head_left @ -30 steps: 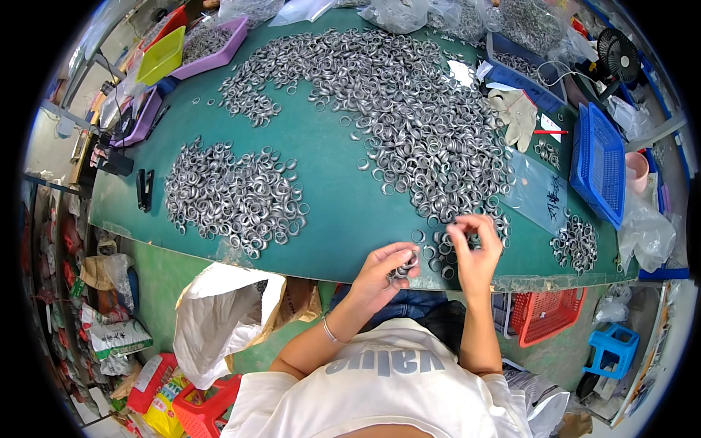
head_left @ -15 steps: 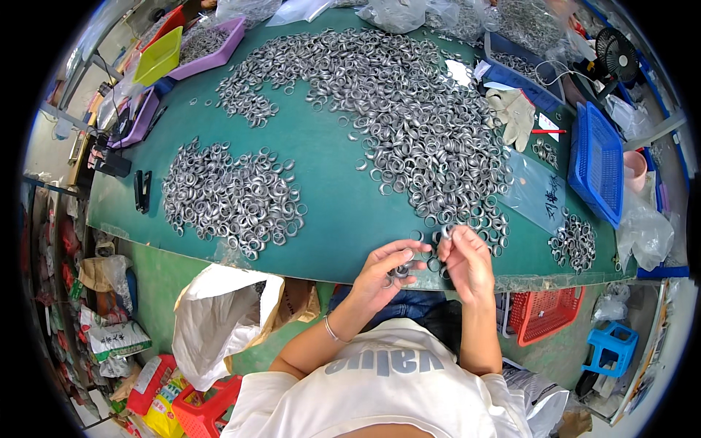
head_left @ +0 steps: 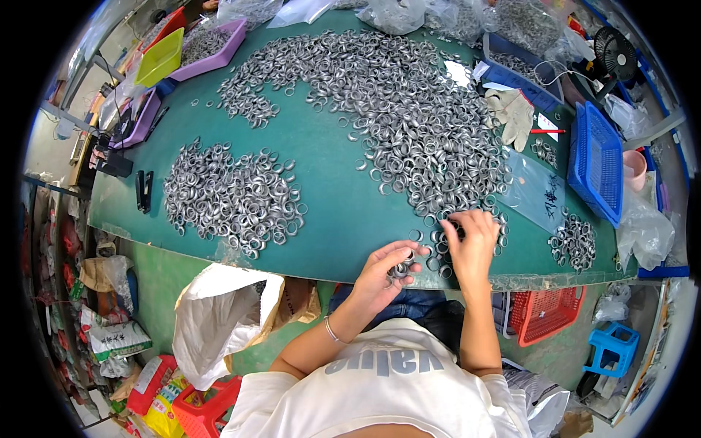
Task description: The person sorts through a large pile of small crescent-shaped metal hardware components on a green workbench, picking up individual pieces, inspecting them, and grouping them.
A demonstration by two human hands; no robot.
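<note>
Head-worn fisheye, downward over table [head_left: 336, 197]

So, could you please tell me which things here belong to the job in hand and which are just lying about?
Likely in the job:
rings in the left hand
large ring pile by the right hand

Likely lying about:
glove
red pen
black fan
blue stool

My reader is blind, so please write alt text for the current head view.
A person's left hand holds metal rings, the right hand at the near end of a large ring pile on a green table. A smaller pile lies left.
</note>
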